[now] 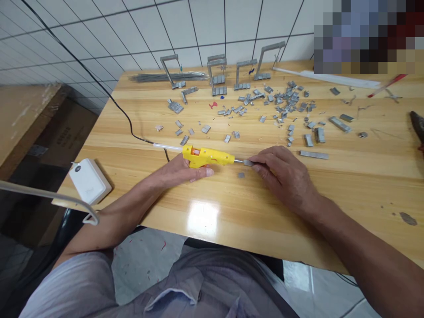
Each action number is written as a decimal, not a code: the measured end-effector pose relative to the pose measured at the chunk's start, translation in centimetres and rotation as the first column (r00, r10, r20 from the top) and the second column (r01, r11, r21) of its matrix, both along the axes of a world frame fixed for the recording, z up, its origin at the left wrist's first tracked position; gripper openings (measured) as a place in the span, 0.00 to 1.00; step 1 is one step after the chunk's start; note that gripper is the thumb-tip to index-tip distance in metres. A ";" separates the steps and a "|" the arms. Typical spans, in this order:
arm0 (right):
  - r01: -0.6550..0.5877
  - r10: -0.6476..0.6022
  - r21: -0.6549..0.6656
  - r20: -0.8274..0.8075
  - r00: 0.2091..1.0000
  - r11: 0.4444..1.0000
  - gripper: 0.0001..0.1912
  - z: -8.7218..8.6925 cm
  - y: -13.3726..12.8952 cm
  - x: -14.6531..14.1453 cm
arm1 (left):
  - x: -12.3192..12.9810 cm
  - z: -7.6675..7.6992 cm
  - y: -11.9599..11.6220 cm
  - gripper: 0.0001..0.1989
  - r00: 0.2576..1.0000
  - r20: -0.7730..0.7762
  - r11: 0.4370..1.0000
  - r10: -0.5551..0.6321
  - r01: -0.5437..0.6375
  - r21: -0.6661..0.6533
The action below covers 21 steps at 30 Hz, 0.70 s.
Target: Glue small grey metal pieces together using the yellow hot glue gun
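Observation:
A yellow glue gun (212,157) lies level above the wooden table (159,198), with my left hand (182,171) closed round its handle. A clear glue stick (167,147) pokes out of its rear end. Its metal nozzle points right and meets a small grey metal piece (248,163). My right hand (286,174) pinches that piece between thumb and fingers. Another small grey piece (241,175) rests on the table just below the nozzle.
Several upright grey frames (241,75) stand near the tiled wall, beside a bundle of thin rods (145,77). Loose staple pieces (291,97) are scattered behind my hands. A white power bank (89,181) sits at the left edge; a dark cable (112,99) runs to the glue gun.

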State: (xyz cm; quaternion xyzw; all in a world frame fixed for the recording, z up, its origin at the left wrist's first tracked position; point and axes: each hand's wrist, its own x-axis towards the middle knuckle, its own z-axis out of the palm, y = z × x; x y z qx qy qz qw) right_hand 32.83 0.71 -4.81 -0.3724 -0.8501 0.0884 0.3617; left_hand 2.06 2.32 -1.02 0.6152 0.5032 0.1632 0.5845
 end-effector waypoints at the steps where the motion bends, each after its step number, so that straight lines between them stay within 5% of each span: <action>1: 0.000 0.000 0.002 0.001 1.000 1.000 0.09 0.0 0.0 0.0 | 0.0 0.0 0.0 0.20 1.000 0.001 1.000 0.006 -0.006 -0.003; 21: 0.004 -0.005 -0.055 -0.012 1.000 0.999 0.10 0.3 0.0 0.0 | 0.3 0.4 0.0 0.22 0.999 -0.045 1.000 0.023 -0.023 0.004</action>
